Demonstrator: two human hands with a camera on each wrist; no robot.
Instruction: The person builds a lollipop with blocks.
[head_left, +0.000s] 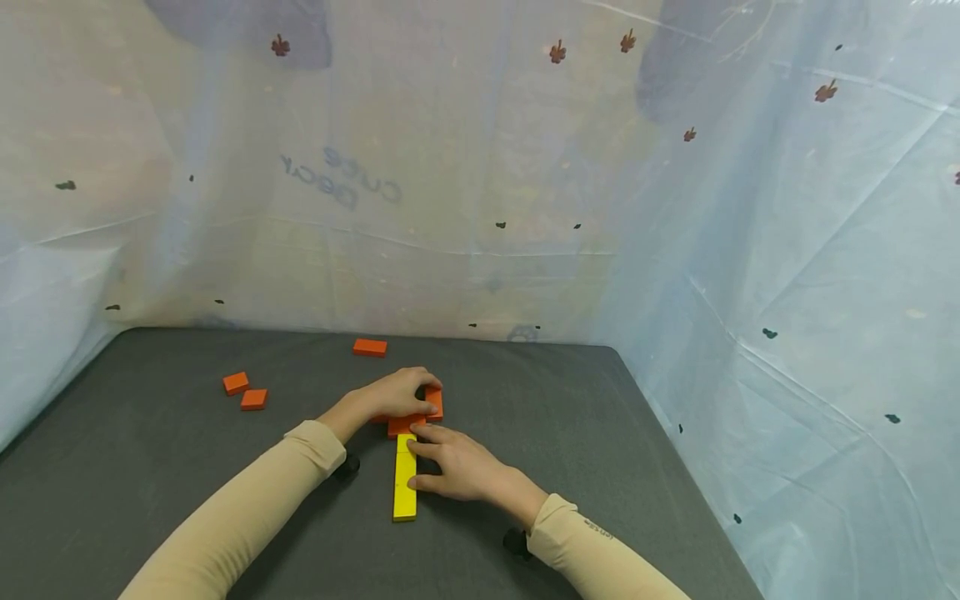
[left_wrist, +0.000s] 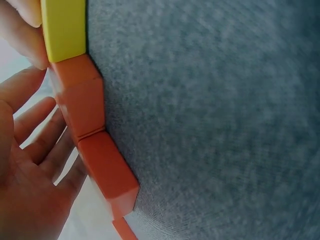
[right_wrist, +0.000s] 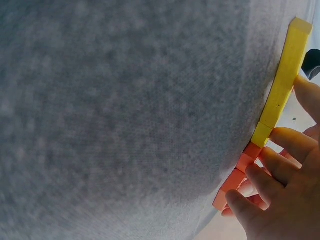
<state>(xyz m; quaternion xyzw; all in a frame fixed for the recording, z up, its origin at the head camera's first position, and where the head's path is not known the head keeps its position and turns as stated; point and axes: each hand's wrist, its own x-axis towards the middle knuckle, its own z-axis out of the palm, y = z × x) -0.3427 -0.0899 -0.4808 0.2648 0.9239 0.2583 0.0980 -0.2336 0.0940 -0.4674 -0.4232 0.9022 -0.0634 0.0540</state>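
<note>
Cream fabric sleeves, oblong yellow blocks touched by spread right hand, smooth orange blocks spanned by left hand, pinch unclear

Diffuse light brightens the sheeting, soft shadows fall on the dark tabletop, and both wrist views look blurry.

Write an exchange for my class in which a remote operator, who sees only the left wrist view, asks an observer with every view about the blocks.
Operator: Are any orange blocks lying loose, off to the left?
Observer: Yes, the head view shows two orange blocks lying to the left of the left hand.
Operator: My view cuts off the yellow. What forms the layout's end nearest the person?
Observer: In the head view, it is a long yellow block.
</note>
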